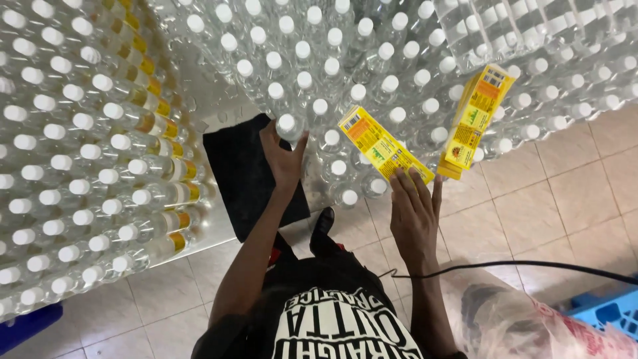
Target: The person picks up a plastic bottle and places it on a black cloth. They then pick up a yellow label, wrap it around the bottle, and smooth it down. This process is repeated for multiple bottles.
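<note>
Label stack (473,119) right of label (384,145)

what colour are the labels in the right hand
Yellow with orange and green print, on the labels in the right hand; head view.

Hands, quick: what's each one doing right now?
Left hand: closed around a bottle.
Right hand: fingers extended, holding a yellow label.

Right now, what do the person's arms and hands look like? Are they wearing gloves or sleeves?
No gloves and no long sleeves. Both the left hand and the right hand are bare, and both forearms are uncovered up to the bottom edge of the picture. I can't see any rings, watch or bracelet. The person wears a black shirt with big white block letters. A thin black cable crosses near the right arm.
</note>
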